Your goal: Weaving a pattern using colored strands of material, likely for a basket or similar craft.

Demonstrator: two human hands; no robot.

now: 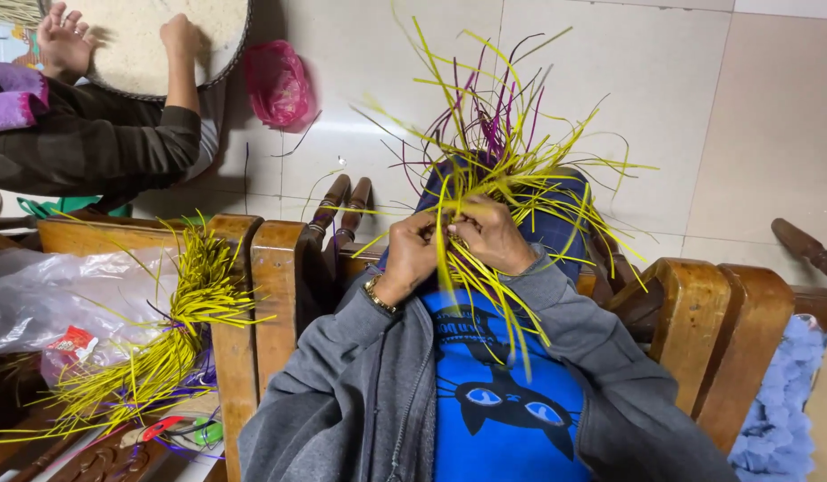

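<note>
While both hands sit over my lap, left hand (408, 254) and right hand (492, 234) have fingers curled tight, clamped on the strip bundle (494, 152). Yellow and purple strips fan up and away from me toward the tiled floor (681, 107), long axis roughly along my legs; loose tails hang back over my blue shirt (503, 393). Second yellow bundle (177, 330) lies left.

Lighting is even, moderately bright and soft, seemingly from overhead. The pale tiled floor (610, 107) shows mild sheen but no harsh glare. A soft shadow lies right of the pink bag (275, 82). Wide-angle distortion bends the wooden bench (708, 312) toward the edges. Focus is generally sharp; thin yellow strips (503, 152) show slight blur at their tips.
</note>
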